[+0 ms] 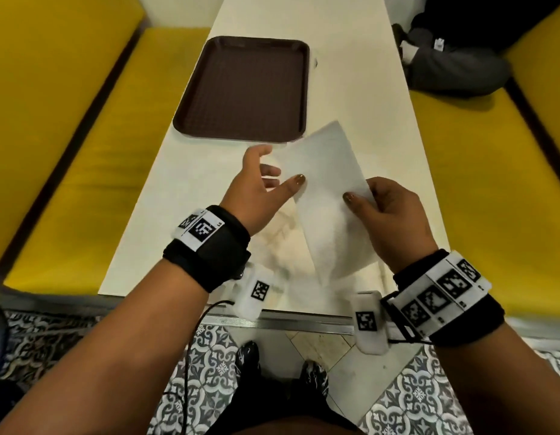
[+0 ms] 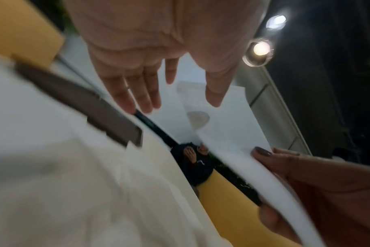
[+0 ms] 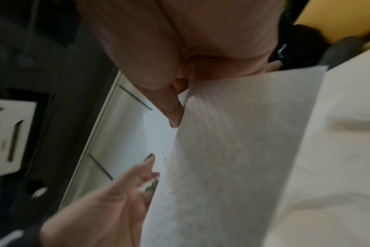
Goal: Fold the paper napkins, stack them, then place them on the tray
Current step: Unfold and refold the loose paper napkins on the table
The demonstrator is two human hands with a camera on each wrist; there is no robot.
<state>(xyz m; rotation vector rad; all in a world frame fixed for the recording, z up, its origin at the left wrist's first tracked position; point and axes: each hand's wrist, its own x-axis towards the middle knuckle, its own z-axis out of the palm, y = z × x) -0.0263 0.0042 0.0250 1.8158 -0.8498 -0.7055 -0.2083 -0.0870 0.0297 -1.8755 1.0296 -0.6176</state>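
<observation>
A white paper napkin (image 1: 322,171) hangs tilted in the air above the near half of the table (image 1: 351,73). My right hand (image 1: 362,193) pinches its right edge, thumb on top and fingers behind, which the right wrist view confirms on the napkin (image 3: 232,150). My left hand (image 1: 277,171) is at the napkin's left edge with fingers spread and straight; only the thumb touches the sheet. In the left wrist view the napkin (image 2: 228,127) stands just past those straight fingers (image 2: 146,93). More white napkin paper (image 1: 282,246) lies on the table underneath. The brown tray (image 1: 241,89) sits bare, beyond and to the left.
Yellow bench seats (image 1: 84,136) run along both sides of the narrow table. Another person (image 1: 445,58) in dark clothes sits at the far right. The table's metal front edge (image 1: 288,320) is close to my wrists, with patterned floor tiles below.
</observation>
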